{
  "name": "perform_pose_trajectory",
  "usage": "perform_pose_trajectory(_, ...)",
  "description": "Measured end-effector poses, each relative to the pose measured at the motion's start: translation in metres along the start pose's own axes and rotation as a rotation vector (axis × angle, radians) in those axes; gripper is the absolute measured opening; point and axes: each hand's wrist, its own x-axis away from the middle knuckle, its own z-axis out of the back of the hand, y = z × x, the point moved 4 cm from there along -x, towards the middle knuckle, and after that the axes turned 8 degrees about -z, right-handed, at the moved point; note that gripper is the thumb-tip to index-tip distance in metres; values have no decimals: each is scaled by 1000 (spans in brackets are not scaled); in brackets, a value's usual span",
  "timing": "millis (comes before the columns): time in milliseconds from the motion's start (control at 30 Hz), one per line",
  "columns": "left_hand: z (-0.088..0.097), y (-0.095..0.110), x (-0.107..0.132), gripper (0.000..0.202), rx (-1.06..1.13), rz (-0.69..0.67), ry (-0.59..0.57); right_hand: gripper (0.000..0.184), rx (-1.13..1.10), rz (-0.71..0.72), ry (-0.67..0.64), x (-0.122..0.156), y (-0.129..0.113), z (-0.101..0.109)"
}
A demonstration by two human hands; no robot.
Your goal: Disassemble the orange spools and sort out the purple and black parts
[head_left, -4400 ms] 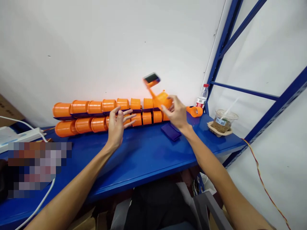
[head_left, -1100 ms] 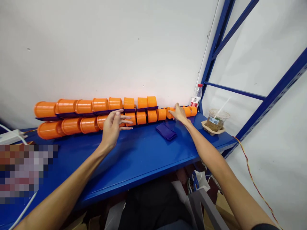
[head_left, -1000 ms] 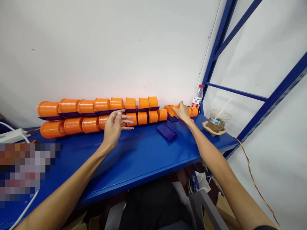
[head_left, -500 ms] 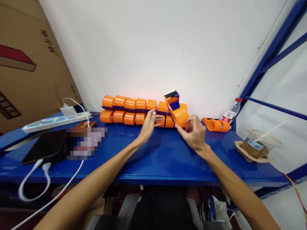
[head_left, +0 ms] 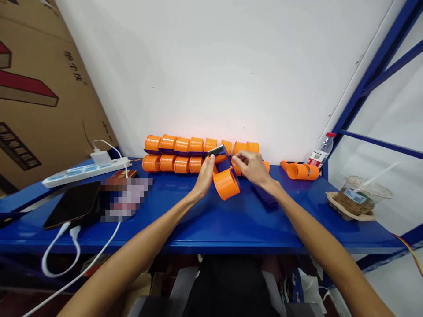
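An orange and purple packing tape dispenser (head_left: 226, 185) is tilted above the blue table, its round orange hub facing me and its dark, pale-edged head pointing up. My left hand (head_left: 204, 178) is closed around its left side near the head. The fingers of my right hand (head_left: 254, 169) are pinched together at the right edge of its purple part; their tips are partly hidden. Behind my hands, several similar orange dispensers (head_left: 168, 163) lie in two stacked rows against the white wall. A flat purple piece (head_left: 265, 195) lies on the table under my right wrist.
More orange parts (head_left: 302, 171) lie to the right, near a red-capped bottle (head_left: 322, 150). A plastic cup (head_left: 358, 198) with a straw sits in a cardboard holder. At left are a power strip (head_left: 86, 172), a phone (head_left: 73, 204), white cables and a large carton (head_left: 49, 110).
The dispenser has moved left and lower, its hub swinging down toward me. My left hand has taken hold of it, and my right hand has shifted from the hub to the purple part.
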Motion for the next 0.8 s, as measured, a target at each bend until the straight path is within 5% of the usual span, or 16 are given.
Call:
perform_pose_trajectory(100, -1, -3, 5, 54, -33, 12, 9, 31, -18, -66, -154, 1, 9, -17)
perform_pose_trajectory(367, -7, 0, 12, 40, -133, -12, -20, 31, 71, -99, -256, 12, 15, -22)
perform_pose_trajectory(800, -7, 7, 17, 50, -349, -88, -50, 31, 34, -180, -285, 16, 5, -21)
